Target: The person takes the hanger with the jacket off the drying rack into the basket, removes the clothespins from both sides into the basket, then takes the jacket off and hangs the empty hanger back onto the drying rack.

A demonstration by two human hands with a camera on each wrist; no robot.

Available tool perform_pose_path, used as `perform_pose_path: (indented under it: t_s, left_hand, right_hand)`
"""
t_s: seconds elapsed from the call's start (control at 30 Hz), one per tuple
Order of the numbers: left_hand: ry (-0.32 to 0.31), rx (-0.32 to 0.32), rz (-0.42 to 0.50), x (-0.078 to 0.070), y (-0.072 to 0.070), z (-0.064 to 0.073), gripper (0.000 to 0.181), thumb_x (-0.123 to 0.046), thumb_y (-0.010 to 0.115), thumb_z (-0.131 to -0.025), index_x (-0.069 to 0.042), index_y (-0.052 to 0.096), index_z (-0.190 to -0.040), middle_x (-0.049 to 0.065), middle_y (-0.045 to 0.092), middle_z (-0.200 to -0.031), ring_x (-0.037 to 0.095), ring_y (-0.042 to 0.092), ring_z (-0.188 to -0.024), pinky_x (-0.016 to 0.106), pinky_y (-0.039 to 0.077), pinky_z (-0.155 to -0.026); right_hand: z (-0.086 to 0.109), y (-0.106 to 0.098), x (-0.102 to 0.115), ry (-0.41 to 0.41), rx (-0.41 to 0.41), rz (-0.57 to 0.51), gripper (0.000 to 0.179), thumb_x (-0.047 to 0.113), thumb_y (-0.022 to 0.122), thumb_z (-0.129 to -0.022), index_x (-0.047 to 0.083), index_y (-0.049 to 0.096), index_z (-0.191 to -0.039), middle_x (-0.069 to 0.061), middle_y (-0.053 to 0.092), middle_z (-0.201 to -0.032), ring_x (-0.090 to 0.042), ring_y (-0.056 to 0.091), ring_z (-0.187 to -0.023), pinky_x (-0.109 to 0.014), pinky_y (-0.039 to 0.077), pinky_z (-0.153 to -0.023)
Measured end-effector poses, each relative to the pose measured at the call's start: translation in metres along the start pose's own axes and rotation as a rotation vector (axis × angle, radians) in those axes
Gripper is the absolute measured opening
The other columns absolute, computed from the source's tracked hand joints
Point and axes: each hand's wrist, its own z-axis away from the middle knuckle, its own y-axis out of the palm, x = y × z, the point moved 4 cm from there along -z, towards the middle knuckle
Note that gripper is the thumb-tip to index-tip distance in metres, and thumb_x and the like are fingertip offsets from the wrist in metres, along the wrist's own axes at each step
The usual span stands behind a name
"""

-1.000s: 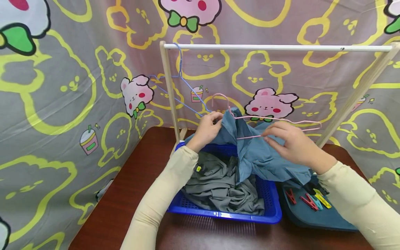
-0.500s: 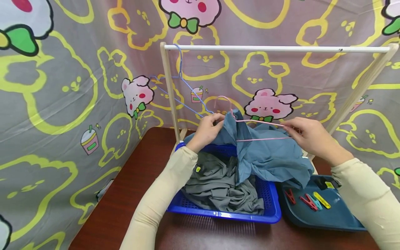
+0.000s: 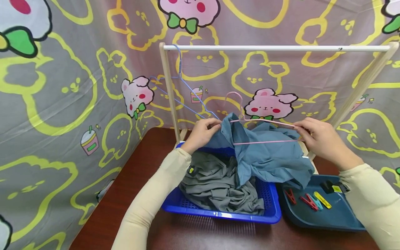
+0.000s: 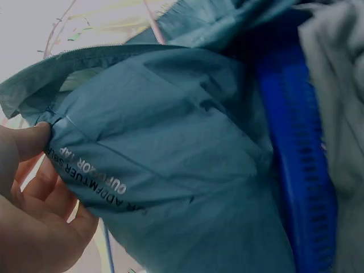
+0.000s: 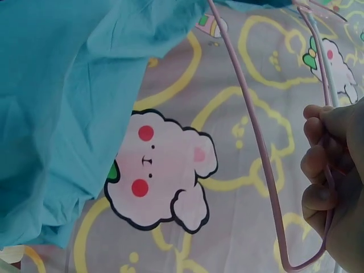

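Observation:
A blue-teal garment (image 3: 268, 156) with printed lettering hangs over the back of the blue basket. My left hand (image 3: 203, 133) pinches its edge between thumb and fingers, as the left wrist view shows near the lettering on the garment (image 4: 170, 148). A pink wire hanger (image 3: 265, 142) has its left end inside the garment, its hook pointing up. My right hand (image 3: 323, 140) grips the hanger's right end; in the right wrist view the fingers (image 5: 318, 165) curl round the pink wire, and the garment lies to the left.
A blue basket (image 3: 218, 214) holds crumpled grey cloth (image 3: 218, 187). To its right, a dark tray (image 3: 331, 222) carries several clothespins (image 3: 322, 200). A rack with a white rail (image 3: 265, 48) stands behind, a blue hanger (image 3: 190, 86) hooked on its left end.
My right hand has moved right along the hanger and now grips its far end. The hanger's hook has shifted to the right. My left hand still holds the garment, slightly further left.

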Motion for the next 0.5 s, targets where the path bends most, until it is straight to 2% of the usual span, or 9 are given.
perform_pose_path:
  t_s: [0.2, 0.37, 0.5]
  left_hand:
    - [-0.037, 0.022, -0.033, 0.012, -0.003, 0.008, 0.022, -0.016, 0.057, -0.097, -0.008, 0.068, -0.113, 0.003, 0.068, -0.099, 0.012, 0.059, -0.078, 0.026, 0.047, -0.067]
    - [-0.063, 0.064, -0.036, 0.02, -0.004, 0.014, 0.02, -0.015, 0.055, -0.097, -0.008, 0.068, -0.111, 0.003, 0.067, -0.094, 0.014, 0.058, -0.068, 0.028, 0.047, -0.06]
    - [-0.06, 0.083, -0.074, 0.024, -0.005, 0.018, 0.019, -0.014, 0.054, -0.098, -0.01, 0.068, -0.109, 0.002, 0.067, -0.093, 0.013, 0.057, -0.07, 0.028, 0.046, -0.062]
  right_hand:
    - [0.008, -0.003, -0.01, 0.054, -0.008, 0.01, 0.018, -0.005, 0.071, -0.08, 0.002, 0.069, -0.097, -0.003, 0.061, -0.078, -0.009, 0.041, -0.058, -0.023, 0.033, -0.049]
    - [0.013, -0.004, -0.017, 0.071, -0.021, -0.005, 0.016, -0.005, 0.069, -0.081, 0.001, 0.07, -0.096, -0.007, 0.063, -0.08, -0.009, 0.043, -0.061, -0.017, 0.032, -0.052]
    - [0.015, -0.007, -0.022, 0.061, -0.052, 0.009, 0.017, -0.007, 0.07, -0.079, 0.001, 0.07, -0.094, -0.006, 0.063, -0.08, -0.008, 0.043, -0.06, -0.017, 0.031, -0.053]
